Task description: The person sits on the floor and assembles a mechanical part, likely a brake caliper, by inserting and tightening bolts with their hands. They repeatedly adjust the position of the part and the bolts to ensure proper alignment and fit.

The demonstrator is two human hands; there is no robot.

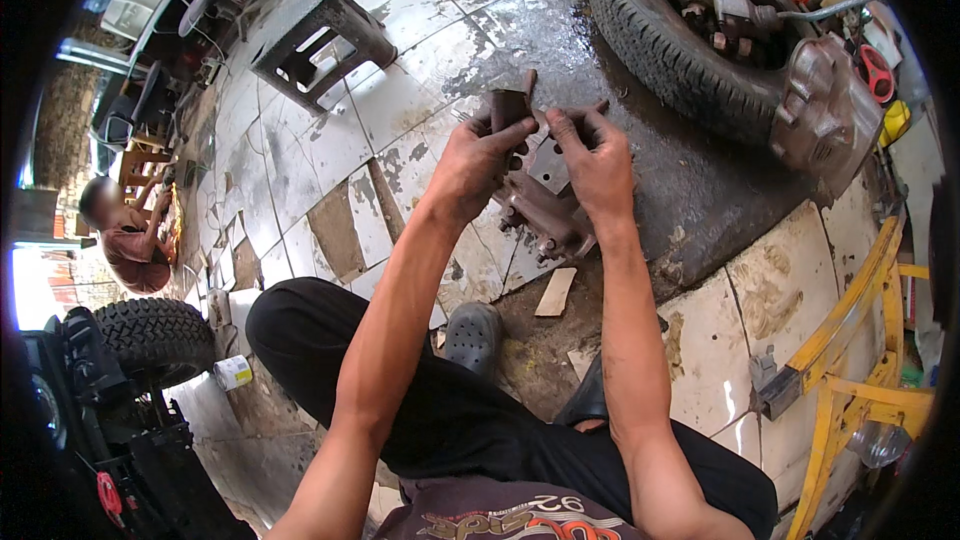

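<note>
You have two tyres in view, one (675,70) lying at your upper right and one (155,340) standing at the lower left, and then one grey stool (300,25) ahead. I count three metal castings: one (745,12) within the ring of the lying tyre, one (828,105) at that tyre's near edge, and the brown casting (552,222) on the floor in front of you, under your hands. Its rounded lower part slants from the left down to the right; its upper part is partly covered, so I cannot tell the whole axis. Your left hand (468,172) has its thumb and fingers clamped on one dark brown piece (509,108), which is raised above the casting, its long side pointing away from you. Your right hand (596,168) is just beside it, on the right, with thumb and fingers bent close; whether they grip something I cannot tell. The left hand is therefore the nearer one to this piece. One tan scrap (555,292) lies near the casting, toward you.
</note>
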